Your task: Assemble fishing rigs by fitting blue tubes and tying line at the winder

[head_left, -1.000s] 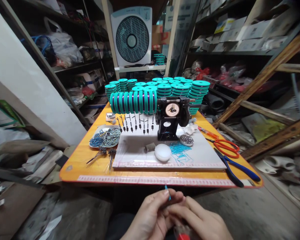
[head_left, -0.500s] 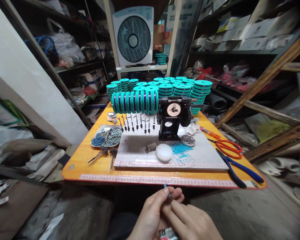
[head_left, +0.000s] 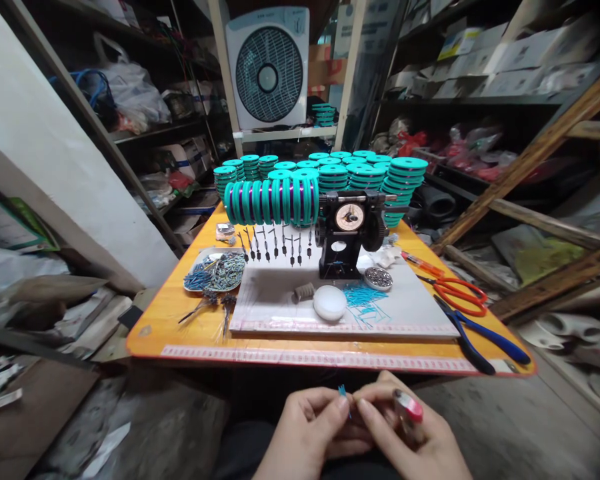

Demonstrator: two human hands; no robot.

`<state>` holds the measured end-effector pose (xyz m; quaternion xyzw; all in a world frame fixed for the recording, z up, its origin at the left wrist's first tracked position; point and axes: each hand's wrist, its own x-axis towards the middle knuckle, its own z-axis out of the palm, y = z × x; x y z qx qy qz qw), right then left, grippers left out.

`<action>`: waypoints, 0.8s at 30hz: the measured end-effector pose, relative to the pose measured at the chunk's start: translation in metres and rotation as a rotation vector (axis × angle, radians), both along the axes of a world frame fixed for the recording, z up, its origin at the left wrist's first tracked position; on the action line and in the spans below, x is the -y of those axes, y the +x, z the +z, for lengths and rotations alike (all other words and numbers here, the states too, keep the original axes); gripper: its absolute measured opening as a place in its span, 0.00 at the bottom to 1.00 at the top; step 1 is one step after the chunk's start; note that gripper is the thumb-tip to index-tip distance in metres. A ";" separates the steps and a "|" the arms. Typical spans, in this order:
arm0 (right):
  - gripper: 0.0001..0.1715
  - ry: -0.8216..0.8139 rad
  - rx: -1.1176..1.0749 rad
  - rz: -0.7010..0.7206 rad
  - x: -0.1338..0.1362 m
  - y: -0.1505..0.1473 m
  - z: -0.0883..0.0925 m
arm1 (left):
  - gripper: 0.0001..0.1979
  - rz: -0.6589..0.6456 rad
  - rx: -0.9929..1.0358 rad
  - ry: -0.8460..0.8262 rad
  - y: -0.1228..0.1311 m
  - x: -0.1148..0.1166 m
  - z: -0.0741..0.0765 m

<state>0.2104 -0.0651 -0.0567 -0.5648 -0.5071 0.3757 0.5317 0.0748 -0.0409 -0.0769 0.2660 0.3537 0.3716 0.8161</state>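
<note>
We pinch a blue tube (head_left: pixel 342 393) between left hand (head_left: pixel 307 427) and right hand (head_left: pixel 405 433), hands together just below the table (head_left: pixel 190 333) edge. Right hand also grips a lighter (head_left: pixel 409 407). Tube looks light, thin and bendy, so hold near its end.

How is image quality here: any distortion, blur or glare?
Head view: wide-angle bending bows the shelf posts and orange table edge; centre sharp, dial winder readable; left hand, right hand and pink lighter slightly soft; lighting even, no strong glare.
</note>
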 end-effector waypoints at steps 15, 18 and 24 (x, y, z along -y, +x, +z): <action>0.19 -0.205 -0.233 -0.030 -0.001 -0.002 0.003 | 0.25 -0.108 -0.039 0.103 0.005 0.002 0.009; 0.19 -0.225 -0.289 -0.046 0.001 0.003 0.002 | 0.25 -0.078 -0.063 0.125 0.004 0.003 0.011; 0.16 -0.198 -0.121 0.217 0.000 0.025 -0.011 | 0.28 -0.150 -0.303 0.276 -0.003 0.003 0.024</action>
